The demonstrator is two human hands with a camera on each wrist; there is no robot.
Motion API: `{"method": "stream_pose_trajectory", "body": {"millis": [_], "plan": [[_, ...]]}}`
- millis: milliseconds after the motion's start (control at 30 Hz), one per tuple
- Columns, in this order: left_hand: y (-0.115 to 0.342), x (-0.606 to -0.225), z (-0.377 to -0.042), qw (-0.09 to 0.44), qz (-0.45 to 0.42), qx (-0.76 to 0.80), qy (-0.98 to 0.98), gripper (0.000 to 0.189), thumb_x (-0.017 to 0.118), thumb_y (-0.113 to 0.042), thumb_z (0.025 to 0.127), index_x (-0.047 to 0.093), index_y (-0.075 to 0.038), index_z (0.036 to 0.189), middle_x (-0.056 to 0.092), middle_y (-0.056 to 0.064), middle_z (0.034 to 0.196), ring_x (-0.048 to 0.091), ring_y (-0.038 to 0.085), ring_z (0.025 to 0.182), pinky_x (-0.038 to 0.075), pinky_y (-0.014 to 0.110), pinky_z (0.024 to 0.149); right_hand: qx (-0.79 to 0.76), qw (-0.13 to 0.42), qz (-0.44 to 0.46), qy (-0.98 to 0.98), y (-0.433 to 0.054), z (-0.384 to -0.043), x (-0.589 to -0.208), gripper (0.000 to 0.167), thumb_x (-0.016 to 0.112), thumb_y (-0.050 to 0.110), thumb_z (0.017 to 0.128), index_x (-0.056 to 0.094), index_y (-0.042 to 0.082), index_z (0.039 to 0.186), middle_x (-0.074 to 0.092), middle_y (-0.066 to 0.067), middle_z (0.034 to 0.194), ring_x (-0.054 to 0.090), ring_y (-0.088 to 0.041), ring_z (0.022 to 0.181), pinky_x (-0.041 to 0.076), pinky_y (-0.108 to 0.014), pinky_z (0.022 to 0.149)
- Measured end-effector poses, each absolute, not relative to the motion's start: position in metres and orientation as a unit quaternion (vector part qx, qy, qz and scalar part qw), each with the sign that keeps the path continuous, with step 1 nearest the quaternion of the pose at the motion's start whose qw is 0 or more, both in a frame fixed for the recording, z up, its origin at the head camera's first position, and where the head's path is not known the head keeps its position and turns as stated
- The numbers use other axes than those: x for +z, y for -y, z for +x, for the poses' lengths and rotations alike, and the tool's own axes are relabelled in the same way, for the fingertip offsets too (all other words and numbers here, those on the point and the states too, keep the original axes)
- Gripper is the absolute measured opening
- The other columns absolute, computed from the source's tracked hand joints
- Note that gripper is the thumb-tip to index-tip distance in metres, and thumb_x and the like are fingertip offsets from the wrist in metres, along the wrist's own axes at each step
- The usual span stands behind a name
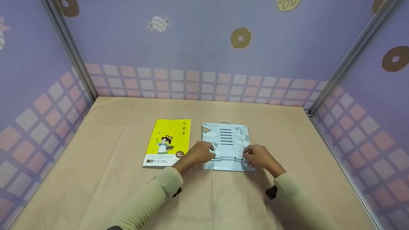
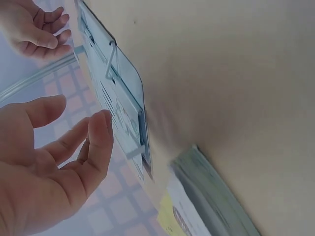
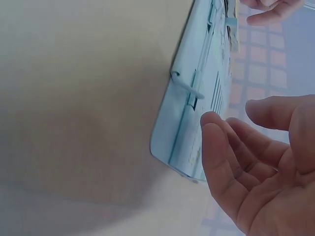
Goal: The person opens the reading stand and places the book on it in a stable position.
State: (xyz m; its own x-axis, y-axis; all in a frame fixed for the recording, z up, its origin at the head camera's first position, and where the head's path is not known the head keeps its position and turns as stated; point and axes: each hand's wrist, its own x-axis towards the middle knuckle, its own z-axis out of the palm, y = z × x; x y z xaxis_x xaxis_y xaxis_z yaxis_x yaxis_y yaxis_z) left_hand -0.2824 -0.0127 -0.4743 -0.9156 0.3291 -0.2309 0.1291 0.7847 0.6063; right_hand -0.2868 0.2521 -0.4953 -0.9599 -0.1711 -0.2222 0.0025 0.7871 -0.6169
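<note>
A light blue book stand with a unicorn and rainbow print lies flat on the table, slots down its middle and a ledge at its near edge. My left hand hovers over the stand's lower left part, fingers loosely bent, and in the left wrist view nothing is between thumb and fingers. Over the lower right part is my right hand, likewise loosely bent; the right wrist view shows a gap between its thumb and fingertips. A wire arm shows along the ledge. Parts of the stand are hidden under both hands.
A yellow book with a cartoon figure on its cover lies left of the stand, close to my left forearm. The table has a beige cloth. Patterned purple panels with metal posts enclose the back and sides.
</note>
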Motion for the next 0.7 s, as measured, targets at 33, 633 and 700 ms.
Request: {"method": "stream_pose_trajectory", "body": {"millis": [33,633,700], "plan": [[0.01,-0.475,-0.282,0.166,0.124,0.302,-0.93,0.038,0.063,-0.024,0.097,0.067,-0.003,0.128,0.063,0.014,0.136,0.056,0.025,0.108,0.05,0.039,0.093,-0.321,0.135,-0.045,-0.936,-0.251,-0.286,-0.496,0.022,0.063,0.016,0.097,0.072,0.002,0.111,0.07,-0.011,0.091,0.065,-0.02,0.072,0.052,-0.027,0.058],[-0.012,-0.488,-0.284,0.186,0.117,0.269,-0.938,0.022,0.068,-0.011,0.09,0.064,-0.004,0.07,0.051,0.002,0.065,0.048,0.015,0.058,0.039,0.025,0.053,-0.29,0.139,-0.041,-0.946,-0.246,-0.281,-0.507,0.013,0.065,0.011,0.093,0.074,0.003,0.098,0.068,-0.007,0.087,0.061,-0.016,0.069,0.049,-0.026,0.058],[-0.013,-0.488,-0.284,0.183,0.112,0.265,-0.94,0.022,0.069,-0.01,0.09,0.061,-0.005,0.069,0.049,0.002,0.065,0.048,0.015,0.058,0.039,0.025,0.052,-0.288,0.14,-0.038,-0.946,-0.245,-0.281,-0.507,0.011,0.066,0.01,0.093,0.074,0.003,0.097,0.068,-0.007,0.088,0.062,-0.016,0.069,0.049,-0.025,0.058]]}}
